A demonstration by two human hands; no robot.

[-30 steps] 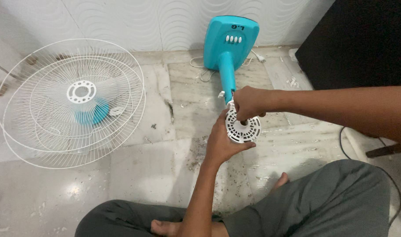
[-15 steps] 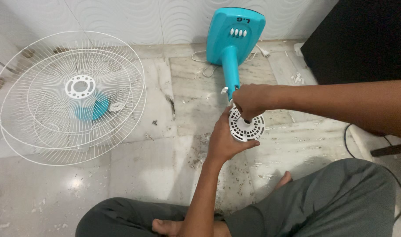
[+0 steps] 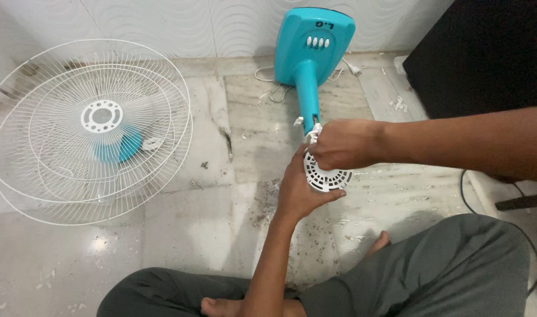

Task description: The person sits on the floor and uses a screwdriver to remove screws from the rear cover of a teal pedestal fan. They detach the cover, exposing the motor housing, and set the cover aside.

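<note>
A turquoise fan stand (image 3: 306, 88) lies on the floor, its base (image 3: 313, 41) by the wall. At the near end of its pole sits a round white vented motor housing (image 3: 326, 178). My left hand (image 3: 298, 188) grips that housing from below and the left. My right hand (image 3: 343, 144) is closed over the top of the housing, hiding the centre and whatever is in its fingers. White wire fan guards (image 3: 89, 129) with a blue blade hub (image 3: 117, 147) lie at the left, away from both hands.
A white power cord (image 3: 271, 91) lies by the base. A dark cabinet (image 3: 486, 53) stands at the right, with a black cable (image 3: 465, 188) below it. My crossed legs in grey trousers (image 3: 433, 270) fill the bottom. The marble floor (image 3: 210, 223) is dusty.
My right hand has slid lower over the white housing and now covers more of it. My left hand keeps its grip. The view shifted slightly.
</note>
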